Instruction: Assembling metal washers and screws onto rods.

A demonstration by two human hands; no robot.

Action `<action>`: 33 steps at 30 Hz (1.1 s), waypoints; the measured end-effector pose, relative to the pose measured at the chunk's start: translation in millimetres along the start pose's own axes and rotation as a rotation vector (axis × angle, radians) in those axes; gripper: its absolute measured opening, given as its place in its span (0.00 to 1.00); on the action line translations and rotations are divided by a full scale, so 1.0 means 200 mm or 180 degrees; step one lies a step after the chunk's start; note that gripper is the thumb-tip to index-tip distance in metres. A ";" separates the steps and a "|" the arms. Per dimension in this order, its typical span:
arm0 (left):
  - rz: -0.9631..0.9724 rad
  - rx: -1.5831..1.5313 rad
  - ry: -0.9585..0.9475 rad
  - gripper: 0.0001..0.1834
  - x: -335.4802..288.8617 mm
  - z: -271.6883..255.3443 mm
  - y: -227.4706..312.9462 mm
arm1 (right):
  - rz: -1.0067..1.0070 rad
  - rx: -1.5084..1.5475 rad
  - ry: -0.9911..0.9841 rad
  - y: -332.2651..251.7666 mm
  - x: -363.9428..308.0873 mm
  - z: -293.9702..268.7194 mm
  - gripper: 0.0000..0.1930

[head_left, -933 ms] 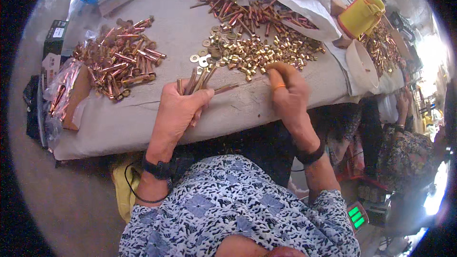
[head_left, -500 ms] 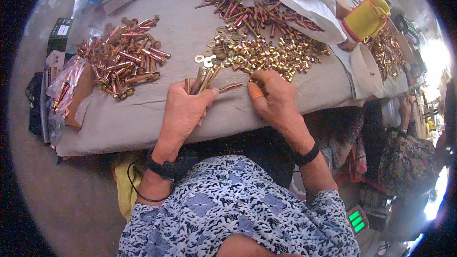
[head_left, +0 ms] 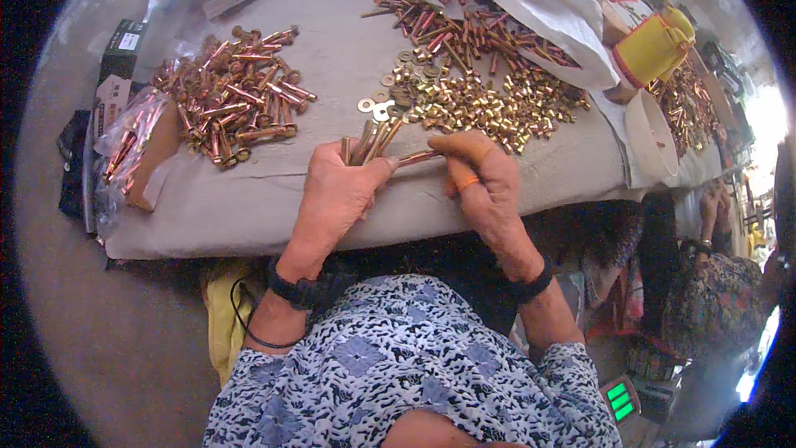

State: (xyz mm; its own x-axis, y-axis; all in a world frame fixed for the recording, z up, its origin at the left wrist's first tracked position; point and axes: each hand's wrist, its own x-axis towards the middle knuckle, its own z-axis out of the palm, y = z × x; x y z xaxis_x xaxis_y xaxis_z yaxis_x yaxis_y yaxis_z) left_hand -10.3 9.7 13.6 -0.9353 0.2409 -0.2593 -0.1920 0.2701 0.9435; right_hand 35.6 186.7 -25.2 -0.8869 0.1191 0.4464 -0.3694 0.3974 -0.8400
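Note:
Several coppery metal bolts (head_left: 375,139) stand bunched in my left hand (head_left: 338,195), which is closed around them above the table's near edge. One more bolt (head_left: 416,157) sticks out sideways from the thumb toward the right. At its free end, my right hand (head_left: 491,187) pinches with thumb and forefinger; whether a small part is between the fingertips is hidden. Orange covers (head_left: 469,182) wrap some fingers of that hand. Just beyond the hands lie a heap of small brassy nuts or sleeves (head_left: 497,104) and several flat washers (head_left: 366,105).
On the left is a pile of assembled bolts (head_left: 240,99), beside an open carton with plastic (head_left: 153,149). Loose bolts (head_left: 448,33) spill from a white sack (head_left: 547,8) at the back. A yellow container (head_left: 653,48) and white bowl (head_left: 651,137) stand right. Another person's arm (head_left: 709,211) shows far right.
My right hand has come from the edge of the nut heap to the tip of the sideways bolt. My left hand keeps its bunch. The whole view has shifted slightly.

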 end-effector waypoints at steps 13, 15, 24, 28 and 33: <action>-0.0024 -0.0191 -0.0168 0.11 -0.02 -0.01 0.06 | 0.0661 0.0300 -0.0048 -0.01 -0.03 -0.03 0.09; 0.0000 -0.0233 -0.0248 0.11 -0.01 -0.02 0.05 | 0.0649 0.0141 -0.0038 -0.01 -0.02 -0.02 0.09; 0.0108 -0.0201 -0.0398 0.10 0.00 -0.02 0.04 | 0.0798 0.0996 0.0058 -0.01 -0.04 0.01 0.07; 0.0043 -0.0251 -0.0410 0.10 0.00 -0.03 0.04 | 0.1071 0.0943 0.0079 -0.03 -0.03 0.00 0.07; -0.0010 -0.0298 -0.0380 0.10 0.00 -0.04 0.04 | 0.0734 0.0428 0.0030 -0.05 -0.03 0.00 0.07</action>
State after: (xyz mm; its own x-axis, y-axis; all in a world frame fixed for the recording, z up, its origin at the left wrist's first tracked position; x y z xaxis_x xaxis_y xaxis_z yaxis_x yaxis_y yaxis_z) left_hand -14.2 4.7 22.4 -0.8936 0.3509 -0.2798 -0.2271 0.1843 0.9563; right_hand 43.6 183.0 -19.7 -0.9495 0.2011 0.2409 -0.1921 0.2345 -0.9530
